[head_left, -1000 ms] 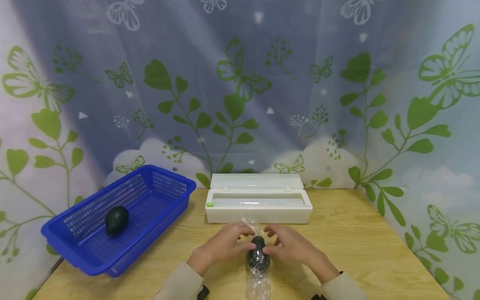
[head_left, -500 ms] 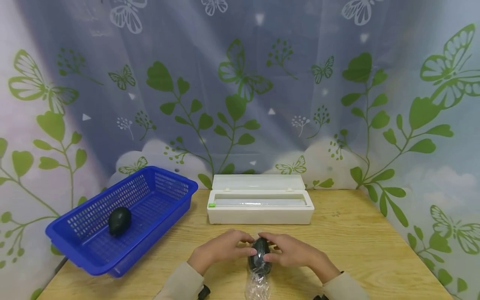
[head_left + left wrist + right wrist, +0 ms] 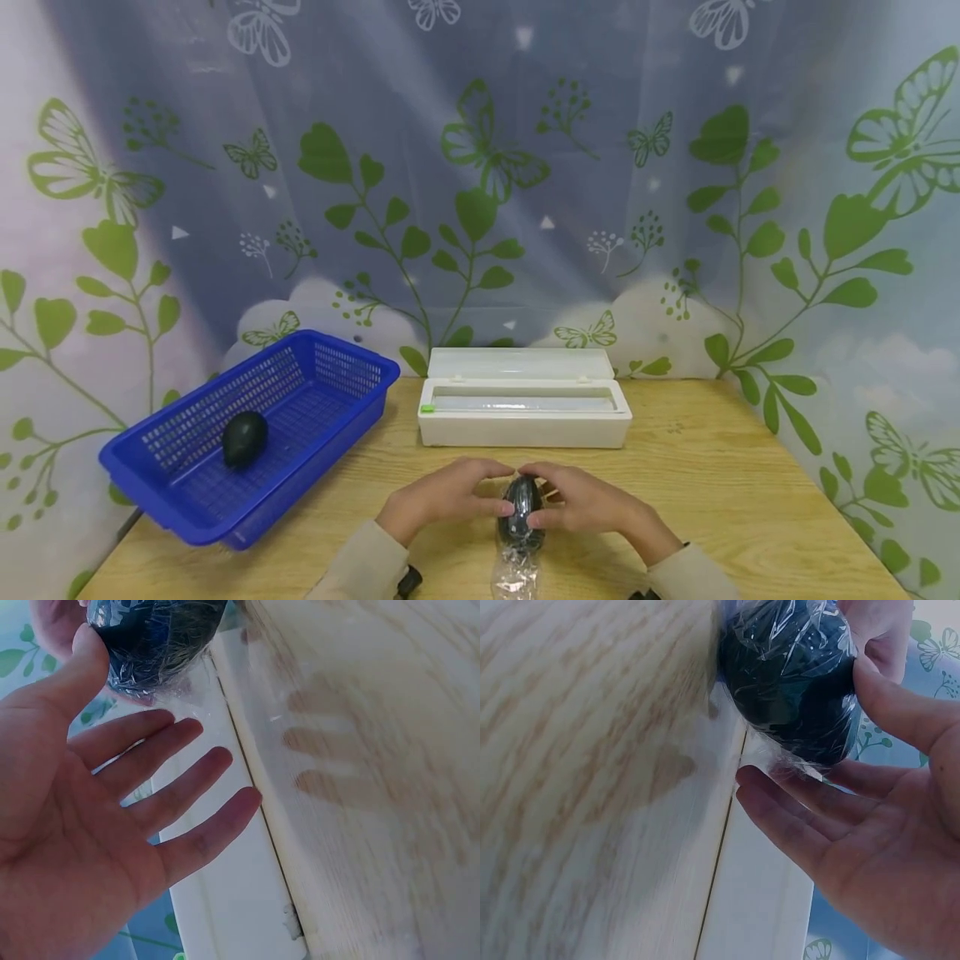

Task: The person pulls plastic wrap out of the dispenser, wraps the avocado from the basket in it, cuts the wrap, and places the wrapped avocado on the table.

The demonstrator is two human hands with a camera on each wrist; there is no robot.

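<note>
A dark green avocado point(image 3: 519, 515) wrapped in clear cling film lies between both hands, low in the middle of the head view. A crumpled tail of film point(image 3: 516, 575) trails from its near end. My right hand point(image 3: 583, 497) holds the avocado, thumb on its near side and fingers round its far end. My left hand point(image 3: 444, 497) touches it with the thumb. In the left wrist view, the other left fingers point(image 3: 202, 844) are spread and fairly straight, below the wrapped avocado point(image 3: 154, 649). The right wrist view shows the film shiny and creased over the avocado point(image 3: 791, 682).
Behind the hands stands a white cling film box point(image 3: 525, 431), lid raised, with a film roll inside and a green slider at its left. A blue basket point(image 3: 352, 442) on the left holds another dark avocado point(image 3: 245, 439). All rest on a wooden table point(image 3: 720, 492).
The film that stuck up beyond the avocado's far end a second ago is now folded down against it. Both hands stay around the avocado, shifting only slightly.
</note>
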